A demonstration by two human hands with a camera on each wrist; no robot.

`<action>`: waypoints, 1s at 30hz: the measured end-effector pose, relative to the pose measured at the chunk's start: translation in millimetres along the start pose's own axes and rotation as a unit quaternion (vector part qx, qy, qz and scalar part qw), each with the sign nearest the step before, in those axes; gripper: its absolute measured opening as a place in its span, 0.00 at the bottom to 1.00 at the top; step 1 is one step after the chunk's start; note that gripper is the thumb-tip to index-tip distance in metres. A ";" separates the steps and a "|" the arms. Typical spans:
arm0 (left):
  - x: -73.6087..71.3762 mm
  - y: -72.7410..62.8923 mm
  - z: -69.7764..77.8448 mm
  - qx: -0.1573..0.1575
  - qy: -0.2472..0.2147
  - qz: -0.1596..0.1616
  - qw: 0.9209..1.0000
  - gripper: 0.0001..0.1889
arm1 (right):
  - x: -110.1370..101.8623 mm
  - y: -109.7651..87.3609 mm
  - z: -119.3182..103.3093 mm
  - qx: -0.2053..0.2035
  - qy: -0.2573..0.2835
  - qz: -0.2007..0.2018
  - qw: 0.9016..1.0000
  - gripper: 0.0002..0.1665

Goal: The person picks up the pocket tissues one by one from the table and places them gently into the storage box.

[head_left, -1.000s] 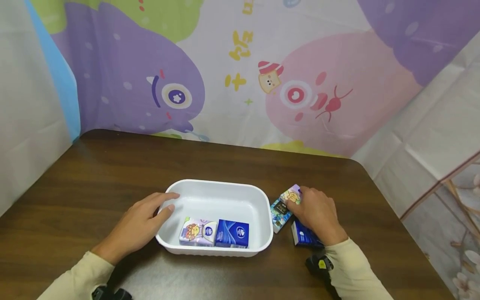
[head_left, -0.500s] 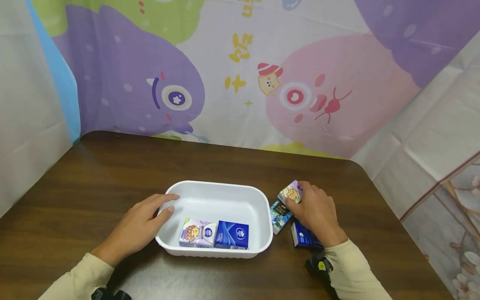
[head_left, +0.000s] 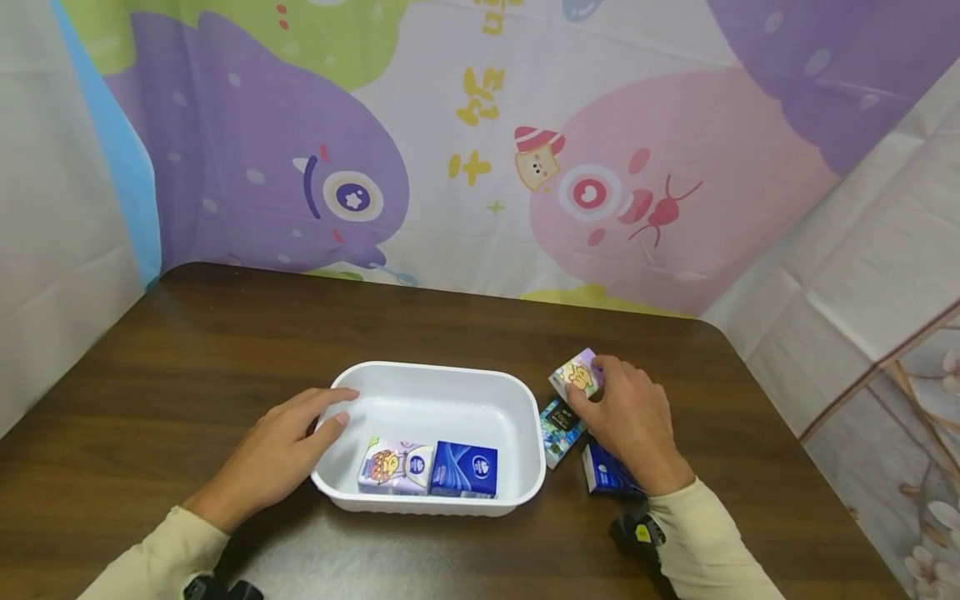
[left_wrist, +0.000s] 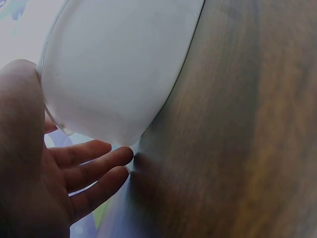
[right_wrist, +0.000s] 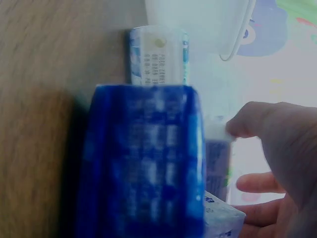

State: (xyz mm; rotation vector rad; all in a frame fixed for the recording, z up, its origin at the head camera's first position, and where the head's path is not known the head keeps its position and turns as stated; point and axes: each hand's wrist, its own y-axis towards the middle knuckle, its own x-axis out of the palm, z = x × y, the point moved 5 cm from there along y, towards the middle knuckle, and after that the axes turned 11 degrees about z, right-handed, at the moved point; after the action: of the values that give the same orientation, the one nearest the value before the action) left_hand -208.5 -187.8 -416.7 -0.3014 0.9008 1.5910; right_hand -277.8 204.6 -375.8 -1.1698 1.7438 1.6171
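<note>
The table (head_left: 360, 321) shows dark brown wood grain; at twelve o'clock hangs a cartoon curtain (head_left: 450, 221). At two o'clock of the tub (head_left: 435, 400), the right hand (head_left: 632, 421) pinches a purple pack (head_left: 574, 375); at nine, the left hand (head_left: 273, 446) has fingers apart.

Smooth wood grain runs right across the table (head_left: 247, 333), and there's a soft sheen towards the near edge! The tub (head_left: 435, 400) is smooth plastic with a gentle gloss. Slick, shiny plastic wraps the packs (head_left: 465, 469). Beyond the far edge, matt cloth (head_left: 457, 242), creased past the right corner; over the near edge, matt fabric sleeves (head_left: 712, 542).
</note>
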 end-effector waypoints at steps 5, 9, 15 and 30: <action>0.3 0.1 -0.4 -0.001 -0.003 -0.002 1.000 0.18 | -1.8 -0.4 -4.5 -0.008 0.012 0.017 1.000 0.36; 0.5 0.5 -0.5 0.002 -0.003 0.000 1.000 0.18 | -2.8 -0.9 -7.7 -0.016 0.026 0.025 0.999 0.34; 0.3 0.9 -0.4 0.006 -0.004 0.004 1.000 0.18 | -2.4 -2.1 -11.7 -0.019 0.052 0.019 0.998 0.33; 1.3 1.2 -1.6 0.012 -0.006 0.003 1.000 0.18 | -3.2 -5.8 -18.8 -0.028 0.075 0.019 0.997 0.33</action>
State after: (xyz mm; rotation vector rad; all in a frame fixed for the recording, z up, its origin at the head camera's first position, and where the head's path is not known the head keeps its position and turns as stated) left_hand -210.4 -188.0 -418.2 -0.2718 0.9114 1.5858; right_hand -267.6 187.7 -373.0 -1.3229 1.8347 1.6459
